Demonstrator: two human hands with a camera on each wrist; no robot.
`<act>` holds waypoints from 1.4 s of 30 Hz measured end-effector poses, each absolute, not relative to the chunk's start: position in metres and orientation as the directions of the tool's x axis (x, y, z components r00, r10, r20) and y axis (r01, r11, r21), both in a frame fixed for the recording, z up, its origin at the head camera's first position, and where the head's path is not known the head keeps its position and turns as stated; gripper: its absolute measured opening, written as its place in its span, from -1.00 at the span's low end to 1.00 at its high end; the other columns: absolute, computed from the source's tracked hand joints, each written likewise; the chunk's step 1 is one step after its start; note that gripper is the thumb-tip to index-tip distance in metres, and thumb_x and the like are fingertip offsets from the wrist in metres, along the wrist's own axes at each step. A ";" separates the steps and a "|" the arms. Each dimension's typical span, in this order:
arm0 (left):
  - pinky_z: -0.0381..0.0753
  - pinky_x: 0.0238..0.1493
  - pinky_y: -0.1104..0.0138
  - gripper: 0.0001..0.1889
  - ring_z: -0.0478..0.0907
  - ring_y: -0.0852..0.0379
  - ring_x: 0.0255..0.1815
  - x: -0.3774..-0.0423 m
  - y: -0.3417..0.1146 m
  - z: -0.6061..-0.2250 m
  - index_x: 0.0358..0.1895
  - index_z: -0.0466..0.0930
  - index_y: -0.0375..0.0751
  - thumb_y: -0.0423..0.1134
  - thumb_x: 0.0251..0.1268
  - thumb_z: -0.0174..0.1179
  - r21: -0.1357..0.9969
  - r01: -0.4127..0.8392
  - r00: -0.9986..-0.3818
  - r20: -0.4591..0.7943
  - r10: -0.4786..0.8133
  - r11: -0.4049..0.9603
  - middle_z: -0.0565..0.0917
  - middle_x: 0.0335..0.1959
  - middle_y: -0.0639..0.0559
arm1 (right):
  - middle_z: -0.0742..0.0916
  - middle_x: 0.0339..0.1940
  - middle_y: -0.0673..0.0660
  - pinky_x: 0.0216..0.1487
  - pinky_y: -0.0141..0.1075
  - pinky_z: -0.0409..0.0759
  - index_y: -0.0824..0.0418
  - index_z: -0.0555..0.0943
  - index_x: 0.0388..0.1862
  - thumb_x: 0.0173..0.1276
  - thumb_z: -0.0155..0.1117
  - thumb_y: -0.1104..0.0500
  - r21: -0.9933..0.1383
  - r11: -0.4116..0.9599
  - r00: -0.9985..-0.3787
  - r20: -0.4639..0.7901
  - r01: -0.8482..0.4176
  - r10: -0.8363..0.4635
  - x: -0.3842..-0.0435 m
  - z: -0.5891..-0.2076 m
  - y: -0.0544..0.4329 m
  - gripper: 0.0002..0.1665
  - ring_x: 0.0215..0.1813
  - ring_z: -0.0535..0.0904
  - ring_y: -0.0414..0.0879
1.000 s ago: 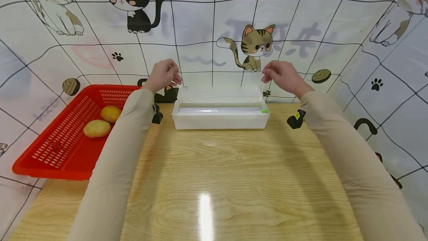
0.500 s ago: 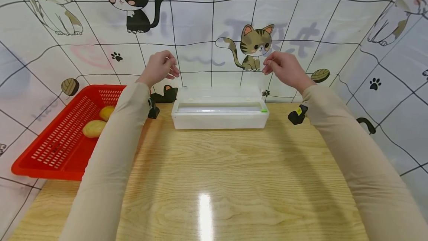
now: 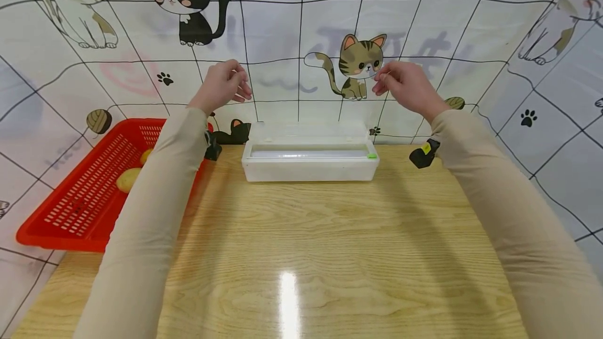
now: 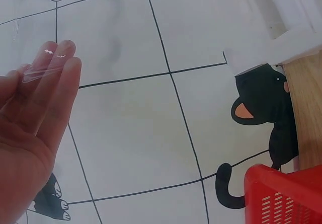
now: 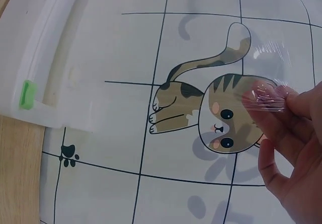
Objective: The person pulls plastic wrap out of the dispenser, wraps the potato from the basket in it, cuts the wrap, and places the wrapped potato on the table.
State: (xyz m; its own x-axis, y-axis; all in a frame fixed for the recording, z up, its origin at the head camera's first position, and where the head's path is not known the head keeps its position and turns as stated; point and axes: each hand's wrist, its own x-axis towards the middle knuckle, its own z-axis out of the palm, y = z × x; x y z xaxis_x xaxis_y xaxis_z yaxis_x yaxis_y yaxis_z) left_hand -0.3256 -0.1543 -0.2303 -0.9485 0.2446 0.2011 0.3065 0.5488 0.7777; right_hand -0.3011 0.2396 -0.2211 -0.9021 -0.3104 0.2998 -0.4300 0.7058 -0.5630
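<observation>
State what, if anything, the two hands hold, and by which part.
Clear plastic film, by its upper edge: the left hand pinches one end, the right hand the other.

The film [image 5: 271, 55] is clear and glossy, creased where fingers take hold of it. The left hand [image 3: 226, 82] pinches it at the thumb, with film lying across the fingertips; the right hand [image 3: 407, 85] pinches it between thumb and finger — the wrinkles bunch there. Both hands are raised above the box [image 3: 311, 170], which is long, white and upright on the table [image 3: 301, 229], its lid [image 3: 308, 131] up behind. A shiny pale strip [image 3: 308, 154] runs along the opening — a green tab [image 3: 371, 156] sits at its right end.
</observation>
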 end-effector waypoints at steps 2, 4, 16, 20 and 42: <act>0.65 -0.30 0.37 -0.80 0.69 0.07 -0.36 -0.326 -0.154 -0.227 -0.09 0.37 -0.42 -0.29 0.55 -0.13 0.773 0.312 -0.947 0.203 0.250 0.553 0.67 -0.31 -0.25 | 0.70 -0.17 0.36 -0.04 -0.31 0.49 0.45 0.50 0.00 0.56 -0.10 0.25 -0.563 0.704 -0.901 0.304 -0.433 -0.311 -0.301 -0.219 0.241 -0.70 -0.35 0.60 -0.38; 0.65 -0.28 0.37 -0.78 0.69 0.02 -0.31 -0.326 -0.154 -0.225 -0.05 0.37 -0.43 -0.28 0.55 -0.13 0.769 0.316 -0.945 0.203 0.255 0.556 0.67 -0.29 -0.24 | 0.70 -0.17 0.36 -0.08 -0.36 0.47 0.45 0.50 0.00 0.56 -0.09 0.25 -0.559 0.704 -0.898 0.312 -0.437 -0.310 -0.300 -0.216 0.241 -0.71 -0.35 0.59 -0.40; 0.65 -0.27 0.34 -0.77 0.69 0.07 -0.33 -0.320 -0.155 -0.211 -0.02 0.37 -0.45 -0.30 0.55 -0.12 0.775 0.310 -0.947 0.200 0.252 0.550 0.67 -0.28 -0.26 | 0.71 -0.15 0.35 -0.11 -0.37 0.41 0.41 0.46 0.07 0.56 -0.09 0.23 -0.549 0.716 -0.900 0.317 -0.431 -0.299 -0.287 -0.202 0.239 -0.71 -0.36 0.55 -0.47; 0.65 -0.27 0.35 -0.78 0.69 0.04 -0.32 -0.320 -0.155 -0.208 -0.03 0.37 -0.46 -0.30 0.55 -0.12 0.775 0.324 -0.942 0.213 0.258 0.543 0.67 -0.33 -0.21 | 0.72 -0.14 0.34 -0.13 -0.37 0.38 0.39 0.46 0.08 0.56 -0.08 0.21 -0.537 0.726 -0.899 0.331 -0.429 -0.286 -0.286 -0.201 0.239 -0.69 -0.34 0.54 -0.47; 0.64 -0.31 0.40 -0.80 0.67 0.20 -0.44 -0.314 -0.154 -0.185 -0.11 0.39 -0.40 -0.28 0.54 -0.11 0.738 0.368 -0.929 0.304 0.210 0.565 0.66 -0.35 -0.18 | 0.73 -0.14 0.26 -0.41 -0.31 0.25 0.34 0.34 0.13 0.55 -0.22 0.24 -0.427 0.777 -0.846 0.475 -0.463 -0.243 -0.283 -0.188 0.231 -0.70 -0.10 0.65 0.06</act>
State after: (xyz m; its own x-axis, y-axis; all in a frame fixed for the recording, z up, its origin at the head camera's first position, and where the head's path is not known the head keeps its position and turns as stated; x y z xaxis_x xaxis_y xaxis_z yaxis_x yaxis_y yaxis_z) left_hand -0.3141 -0.1537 -0.1854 -0.9295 0.2095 0.3036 0.3685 0.5650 0.7382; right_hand -0.2827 0.2314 -0.1875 -0.8457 -0.2429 0.4751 -0.4628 0.7771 -0.4266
